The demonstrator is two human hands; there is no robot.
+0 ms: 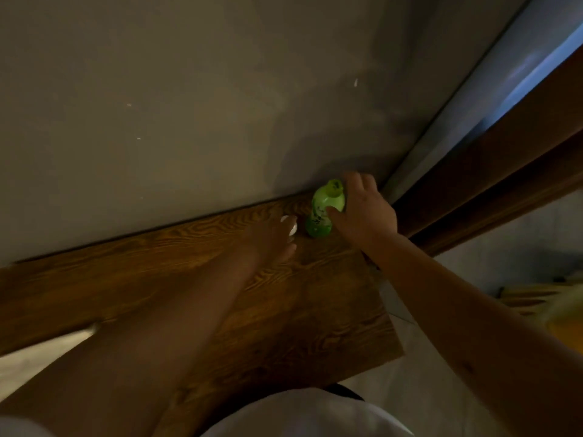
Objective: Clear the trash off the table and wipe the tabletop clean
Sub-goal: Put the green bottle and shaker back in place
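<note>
A green plastic bottle [325,209] stands at the far right corner of the dark wooden table [299,310], close to the grey wall. My right hand [366,212] wraps around the bottle's right side, thumb across its front. My left hand [271,238] rests on the tabletop just left of the bottle, closed over a small white scrap [291,228] that shows between its fingers. The scrap is mostly hidden by the hand.
The grey wall [189,121] runs along the table's far edge. A dark wooden frame [492,171] rises to the right of the corner. Pale floor [419,367] lies beyond the table's right edge, with a yellowish object [542,298] at the far right.
</note>
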